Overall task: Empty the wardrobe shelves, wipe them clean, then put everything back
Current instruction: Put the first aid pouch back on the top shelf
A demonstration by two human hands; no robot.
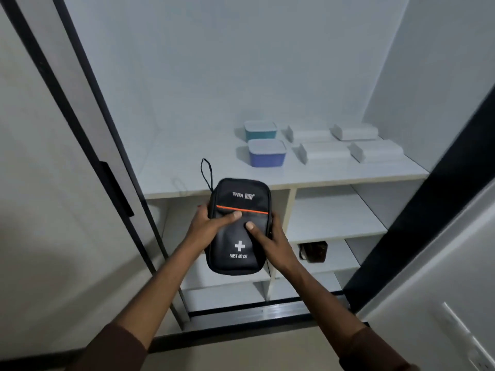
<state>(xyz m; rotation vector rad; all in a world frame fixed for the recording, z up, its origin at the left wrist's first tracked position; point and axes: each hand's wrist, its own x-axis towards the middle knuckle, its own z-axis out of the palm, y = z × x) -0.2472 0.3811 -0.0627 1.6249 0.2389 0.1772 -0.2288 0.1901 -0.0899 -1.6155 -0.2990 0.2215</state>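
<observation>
Wardrobe shelf smooth white, soft black pouch gripped by both hands

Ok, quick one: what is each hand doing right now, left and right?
Left hand: closed on the left edge of the first aid kit, thumb across its front.
Right hand: closed on the kit's right edge, thumb on its front.
</observation>
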